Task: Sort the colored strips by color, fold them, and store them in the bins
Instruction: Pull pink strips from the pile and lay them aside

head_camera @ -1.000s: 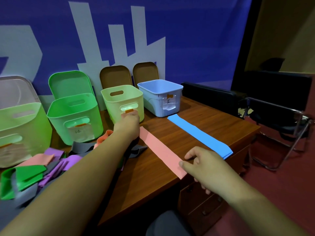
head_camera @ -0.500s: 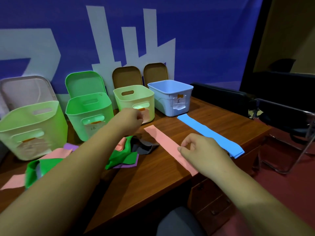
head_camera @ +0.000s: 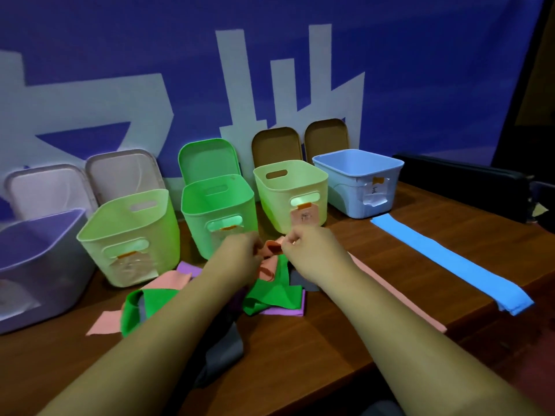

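My left hand (head_camera: 240, 255) and my right hand (head_camera: 310, 250) meet over the pile of strips, just in front of the bins. Each pinches an end of a crumpled pink strip (head_camera: 271, 247) held between them. Under them lies a mixed pile: a green strip (head_camera: 270, 292), a purple strip (head_camera: 282, 311), a grey strip (head_camera: 225, 346), and another green strip (head_camera: 135, 307) with pink pieces (head_camera: 168, 280) to the left. A long pink strip (head_camera: 399, 298) lies flat to the right of my right arm. Further right, a blue strip (head_camera: 450, 262) lies flat.
A row of open bins stands along the back: purple (head_camera: 39, 256), light green (head_camera: 129, 232), green (head_camera: 216, 205), pale green (head_camera: 291, 187) and blue (head_camera: 357, 178). Lids lean on the wall behind. The wooden table's edge (head_camera: 495, 319) runs on the right, with dark chairs beyond.
My right hand left the near end of the flat pink strip and moved to the pile. My left hand came off its far end. Both now hold another pink strip; the view turned left.
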The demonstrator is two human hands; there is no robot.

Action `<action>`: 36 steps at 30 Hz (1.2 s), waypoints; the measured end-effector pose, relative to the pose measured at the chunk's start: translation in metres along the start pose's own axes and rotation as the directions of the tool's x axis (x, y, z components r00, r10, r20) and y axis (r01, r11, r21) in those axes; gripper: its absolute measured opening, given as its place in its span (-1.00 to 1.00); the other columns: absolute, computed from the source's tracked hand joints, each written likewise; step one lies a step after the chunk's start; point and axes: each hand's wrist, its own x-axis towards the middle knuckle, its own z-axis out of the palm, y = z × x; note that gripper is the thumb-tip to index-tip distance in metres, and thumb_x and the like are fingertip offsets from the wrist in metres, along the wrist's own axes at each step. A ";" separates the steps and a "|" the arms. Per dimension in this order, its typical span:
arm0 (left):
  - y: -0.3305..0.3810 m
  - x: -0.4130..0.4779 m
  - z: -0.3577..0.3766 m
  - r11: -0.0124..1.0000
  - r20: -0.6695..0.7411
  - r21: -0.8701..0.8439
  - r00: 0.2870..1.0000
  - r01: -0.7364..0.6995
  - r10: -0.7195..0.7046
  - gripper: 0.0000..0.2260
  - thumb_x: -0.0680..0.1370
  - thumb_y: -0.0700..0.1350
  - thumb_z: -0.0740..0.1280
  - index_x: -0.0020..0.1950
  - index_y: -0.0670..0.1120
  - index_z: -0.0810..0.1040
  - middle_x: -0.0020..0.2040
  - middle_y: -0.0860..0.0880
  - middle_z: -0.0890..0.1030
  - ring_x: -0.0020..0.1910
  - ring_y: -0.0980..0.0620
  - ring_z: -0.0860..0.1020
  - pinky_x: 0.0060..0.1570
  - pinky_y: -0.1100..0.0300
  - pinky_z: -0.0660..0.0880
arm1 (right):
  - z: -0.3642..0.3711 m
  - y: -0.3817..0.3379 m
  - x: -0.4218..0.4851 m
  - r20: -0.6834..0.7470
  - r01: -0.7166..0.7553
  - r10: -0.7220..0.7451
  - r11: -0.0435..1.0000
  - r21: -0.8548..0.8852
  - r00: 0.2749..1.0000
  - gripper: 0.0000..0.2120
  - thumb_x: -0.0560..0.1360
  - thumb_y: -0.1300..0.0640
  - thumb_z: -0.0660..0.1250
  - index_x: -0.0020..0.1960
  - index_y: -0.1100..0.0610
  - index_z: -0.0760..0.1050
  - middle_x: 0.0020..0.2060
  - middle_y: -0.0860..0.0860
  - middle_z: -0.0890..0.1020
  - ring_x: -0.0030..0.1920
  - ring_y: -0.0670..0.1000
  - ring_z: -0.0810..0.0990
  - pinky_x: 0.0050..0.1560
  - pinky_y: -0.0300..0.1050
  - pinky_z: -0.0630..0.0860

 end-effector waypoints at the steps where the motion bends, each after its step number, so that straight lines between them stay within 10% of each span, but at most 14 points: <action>1: -0.003 -0.001 0.000 0.999 -0.015 -0.033 1.000 0.006 -0.006 -0.90 0.57 -0.08 0.47 0.06 -0.02 0.63 -0.03 -0.01 0.64 -0.08 0.01 0.54 -0.13 0.18 0.36 | 0.005 -0.004 0.008 0.022 -0.014 0.014 1.000 -0.017 1.000 -0.83 0.64 0.03 0.30 -0.08 -0.03 0.62 -0.14 -0.02 0.66 -0.11 0.02 0.64 -0.07 0.00 0.64; 8: -0.020 -0.008 -0.042 0.940 -0.129 -0.342 0.989 0.019 -0.066 -0.93 0.53 -0.07 0.49 -0.03 0.10 0.70 -0.17 0.11 0.70 -0.16 0.14 0.64 -0.10 0.12 0.61 | 0.028 -0.030 0.020 0.208 -0.056 0.013 0.978 0.200 0.978 -0.63 0.74 -0.13 0.22 -0.12 0.04 0.58 -0.42 -0.02 0.53 -0.57 -0.13 0.45 -0.50 -0.23 0.36; 15: -0.044 -0.042 -0.053 0.786 0.014 -0.618 1.000 -0.012 0.027 -0.84 0.61 -0.12 0.47 0.10 0.12 0.75 -0.03 0.13 0.75 -0.03 0.13 0.71 0.05 0.10 0.65 | 0.054 -0.023 0.013 0.224 -0.027 -0.075 0.907 0.420 0.972 -0.67 0.74 -0.21 0.16 0.07 -0.10 0.64 -0.16 0.15 0.75 -0.35 0.06 0.55 -0.36 -0.02 0.42; 22: -0.055 -0.049 -0.041 0.800 -0.040 -0.600 0.999 -0.019 -0.007 -0.87 0.54 -0.13 0.53 0.05 0.06 0.74 -0.07 0.09 0.73 -0.07 0.14 0.70 0.06 0.09 0.64 | 0.054 -0.024 0.007 0.256 0.044 -0.142 0.935 0.352 0.956 -0.62 0.77 -0.03 0.18 0.00 0.16 0.65 -0.54 -0.26 0.56 -0.55 -0.21 0.42 -0.47 -0.36 0.34; 30: -0.057 -0.055 -0.036 0.806 -0.048 -0.592 0.999 -0.017 -0.014 -0.83 0.53 -0.15 0.55 0.07 0.06 0.72 -0.06 0.12 0.75 -0.05 0.14 0.71 0.11 -0.01 0.64 | 0.063 -0.018 0.008 0.251 0.087 -0.187 0.927 0.365 0.950 -0.75 0.76 0.08 0.23 0.02 0.00 0.66 -0.24 -0.08 0.76 -0.47 -0.17 0.46 -0.48 -0.36 0.35; 36: -0.057 -0.055 -0.033 0.819 -0.029 -0.574 0.999 0.004 -0.026 -0.86 0.54 -0.07 0.54 0.06 0.12 0.69 -0.05 0.16 0.73 -0.03 0.16 0.70 0.10 -0.05 0.65 | 0.060 -0.014 0.007 0.238 0.136 -0.205 0.951 0.277 0.949 -0.74 0.76 0.06 0.24 -0.03 -0.03 0.63 -0.49 -0.22 0.59 -0.51 -0.20 0.41 -0.45 -0.36 0.32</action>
